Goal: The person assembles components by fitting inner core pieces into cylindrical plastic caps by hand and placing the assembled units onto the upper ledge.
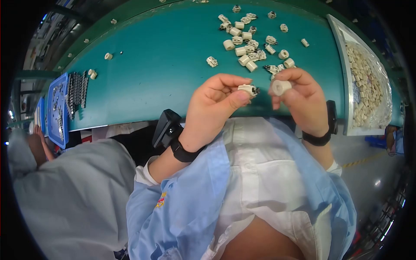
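Observation:
My left hand (216,102) pinches a cream plastic connector insert (247,89) between thumb and fingers, its dark metal end pointing right. A short gap to the right, my right hand (302,97) grips a cream cylindrical sleeve (282,87), whose round hole faces left toward the insert. The two parts are apart. Beyond my hands lies a loose group of cream sleeves (251,66) and slotted inserts (212,61) on the green table (156,78). Some pieces sit close behind my right fingers, which partly hide them.
A pale-framed tray (346,82) full of small cream parts (365,82) in clear plastic stands at the right. At the left are a blue tray (65,125) and rows of dark metal pieces (78,93). Beside me sits another person in grey (78,186).

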The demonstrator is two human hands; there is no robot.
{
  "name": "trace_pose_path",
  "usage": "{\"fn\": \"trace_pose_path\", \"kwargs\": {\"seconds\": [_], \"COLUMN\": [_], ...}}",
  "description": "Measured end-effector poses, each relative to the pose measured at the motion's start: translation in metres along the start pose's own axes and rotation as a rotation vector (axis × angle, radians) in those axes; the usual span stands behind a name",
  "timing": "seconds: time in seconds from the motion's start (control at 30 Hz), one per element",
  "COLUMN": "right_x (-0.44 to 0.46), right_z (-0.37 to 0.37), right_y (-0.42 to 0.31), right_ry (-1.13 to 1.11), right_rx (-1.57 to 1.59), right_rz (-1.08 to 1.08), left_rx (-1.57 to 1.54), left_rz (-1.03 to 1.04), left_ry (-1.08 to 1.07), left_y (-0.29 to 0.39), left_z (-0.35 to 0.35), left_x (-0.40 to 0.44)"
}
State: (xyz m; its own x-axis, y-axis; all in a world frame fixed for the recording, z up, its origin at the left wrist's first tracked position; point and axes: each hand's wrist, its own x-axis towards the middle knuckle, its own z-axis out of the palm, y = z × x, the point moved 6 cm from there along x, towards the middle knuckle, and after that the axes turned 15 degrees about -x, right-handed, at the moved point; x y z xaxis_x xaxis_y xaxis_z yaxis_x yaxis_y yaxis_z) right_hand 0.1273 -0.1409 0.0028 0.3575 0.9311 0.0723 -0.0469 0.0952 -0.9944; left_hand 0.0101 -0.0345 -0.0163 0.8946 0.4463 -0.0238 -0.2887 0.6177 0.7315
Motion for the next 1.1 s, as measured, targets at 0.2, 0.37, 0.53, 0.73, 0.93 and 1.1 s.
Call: {"fn": "trace_pose_path", "kwargs": {"seconds": [0.2, 0.37, 0.53, 0.73, 0.93, 1.1], "right_x": [0.0, 0.001, 0.001, 0.002, 0.0, 0.0], "right_z": [0.005, 0.002, 0.006, 0.01, 0.015, 0.018], "right_y": [-0.007, -0.012, -0.003, 0.001, -0.006, -0.007], "right_ry": [0.056, 0.144, 0.157, 0.155, 0.163, 0.173], "right_rx": [-0.212, -0.191, -0.13, -0.123, -0.253, -0.401], "right_rz": [0.026, -0.074, 0.067, 0.046, -0.091, -0.09], "left_rx": [-0.066, 0.162, 0.672, 0.854, 0.904, 0.887], "left_rz": [0.069, 0.293, 0.561, 0.668, 0.765, 0.777], "left_ry": [-0.037, -0.1, -0.207, -0.277, -0.262, -0.238], "left_y": [0.001, 0.007, 0.018, 0.021, 0.022, 0.025], "left_z": [-0.003, 0.004, 0.016, 0.022, 0.025, 0.024], "left_x": [0.002, 0.002, -0.006, -0.01, -0.009, -0.008]}}
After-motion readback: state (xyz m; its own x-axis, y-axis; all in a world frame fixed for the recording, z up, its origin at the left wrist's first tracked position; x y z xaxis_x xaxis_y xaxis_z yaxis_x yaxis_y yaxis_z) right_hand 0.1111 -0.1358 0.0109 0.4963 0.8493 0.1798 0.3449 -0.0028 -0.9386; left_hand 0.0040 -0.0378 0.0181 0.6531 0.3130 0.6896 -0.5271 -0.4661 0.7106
